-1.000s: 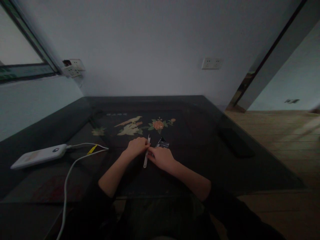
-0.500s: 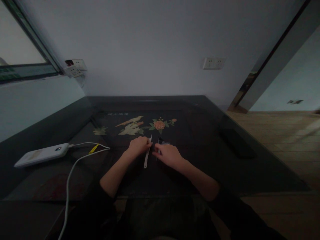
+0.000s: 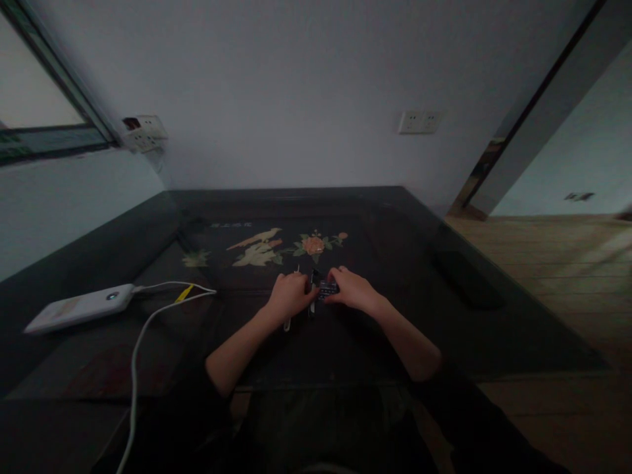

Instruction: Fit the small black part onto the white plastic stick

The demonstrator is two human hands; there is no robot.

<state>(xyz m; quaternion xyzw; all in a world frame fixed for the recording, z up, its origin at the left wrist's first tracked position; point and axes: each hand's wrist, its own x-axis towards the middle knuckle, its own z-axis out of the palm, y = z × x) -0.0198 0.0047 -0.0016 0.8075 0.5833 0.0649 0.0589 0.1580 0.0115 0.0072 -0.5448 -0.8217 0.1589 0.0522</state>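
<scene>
Right hand (image 3: 351,289) gripped dark printed piece (image 3: 328,289) at its 3 o'clock; left hand (image 3: 290,294), over pale strip (image 3: 287,325), touched slim black bar (image 3: 313,308), grip unclear.

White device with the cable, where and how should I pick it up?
Probably across the middle of the white device, left hand coming down from above, thumb on the near long edge, fingers on the far one. It lies flat, long and narrow, and the cable leaves its right end, so avoid gripping there.

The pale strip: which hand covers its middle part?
The left hand: the pale strip shows at both ends beyond it. The right hand, at the dark printed piece, lies clear.
</scene>
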